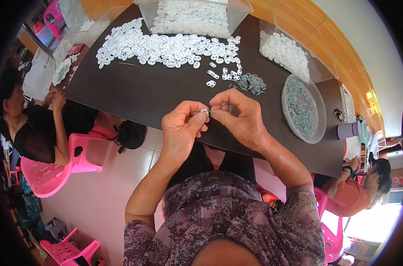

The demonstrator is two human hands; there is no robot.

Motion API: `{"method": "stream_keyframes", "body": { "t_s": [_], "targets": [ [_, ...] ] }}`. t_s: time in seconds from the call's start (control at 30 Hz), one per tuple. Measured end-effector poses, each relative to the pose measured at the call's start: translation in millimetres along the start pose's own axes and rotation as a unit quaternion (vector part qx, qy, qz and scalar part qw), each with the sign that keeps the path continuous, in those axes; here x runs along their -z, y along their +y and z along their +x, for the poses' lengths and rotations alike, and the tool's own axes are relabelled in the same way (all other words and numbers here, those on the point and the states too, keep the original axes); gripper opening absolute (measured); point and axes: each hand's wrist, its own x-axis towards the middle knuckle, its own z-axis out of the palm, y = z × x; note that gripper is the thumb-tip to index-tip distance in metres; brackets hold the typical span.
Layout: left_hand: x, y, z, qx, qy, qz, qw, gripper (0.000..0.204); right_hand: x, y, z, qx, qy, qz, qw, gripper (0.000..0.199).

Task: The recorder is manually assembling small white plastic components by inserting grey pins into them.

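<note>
- While your left hand [182, 126] and right hand [237, 116] meet above the near edge of the dark bench [135, 95], both pinch one small white plastic piece [205, 111] between closed fingertips.
- Beyond your hands, a broad heap of white pieces [166, 48] spreads across the bench, with a few strays trailing toward a small grey pile [253, 83].
- At the far edge stands a clear rectangular tub [193, 15] filled with white pieces; a second clear tub [286, 53] sits to your right.
- Just beside that one, a round clear lid-shaped dish [304, 108] holds grey parts.
- On your far right, a red sign [397, 181] hangs on the wall; its marks are too small to tell.
- Pink plastic chairs [50, 170] stand to your left.
</note>
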Motion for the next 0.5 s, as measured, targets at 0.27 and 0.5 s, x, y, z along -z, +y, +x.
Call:
{"method": "stream_keyframes", "body": {
  "t_s": [0.27,0.5],
  "targets": [
    [0.6,-0.1,-1.8,-0.004,0.001,0.040,0.999,0.013,-0.4,-1.6,-0.7,-0.011,-0.025,0.010,1.000,0.012],
    [1.3,-3.0,-2.2,-0.033,0.002,0.088,0.996,0.014,0.5,-3.0,-0.2,-0.047,-0.049,-0.009,0.998,0.014]
  ]
}}
